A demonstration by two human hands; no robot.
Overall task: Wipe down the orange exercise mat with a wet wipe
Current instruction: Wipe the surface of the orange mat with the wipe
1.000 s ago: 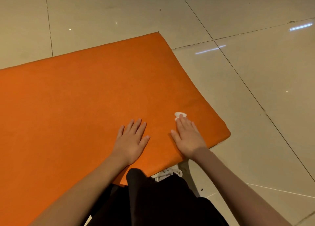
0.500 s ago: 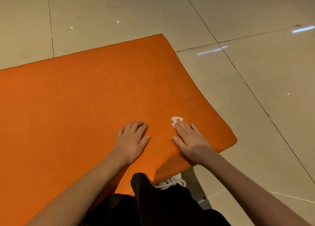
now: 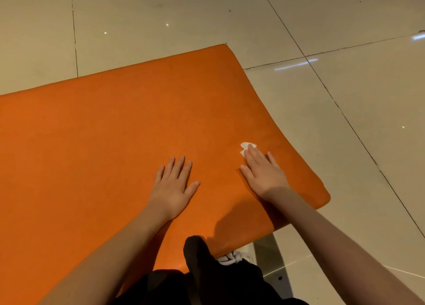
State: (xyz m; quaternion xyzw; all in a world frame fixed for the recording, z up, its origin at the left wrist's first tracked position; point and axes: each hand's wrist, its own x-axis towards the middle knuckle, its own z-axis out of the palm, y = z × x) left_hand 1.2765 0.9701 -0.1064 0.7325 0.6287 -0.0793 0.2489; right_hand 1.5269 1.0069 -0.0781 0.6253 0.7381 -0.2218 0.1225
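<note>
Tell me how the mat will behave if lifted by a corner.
The mat will probably droop rather than stay stiff: it is a thin sheet with rounded edges. Being thin, it is likely light for its area. On the glossy floor it may slide when pushed; the left hand resting flat on it should steady it.

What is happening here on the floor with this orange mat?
A person is cleaning a flat orange exercise mat that lies on a glossy beige tiled floor. The right hand presses a small white wet wipe against the mat with straight fingers, near the mat's right end; only a bit of the wipe shows past the fingertips. The left hand lies flat on the mat beside it, holding nothing. Whether any part is already wiped cannot be seen.
</note>
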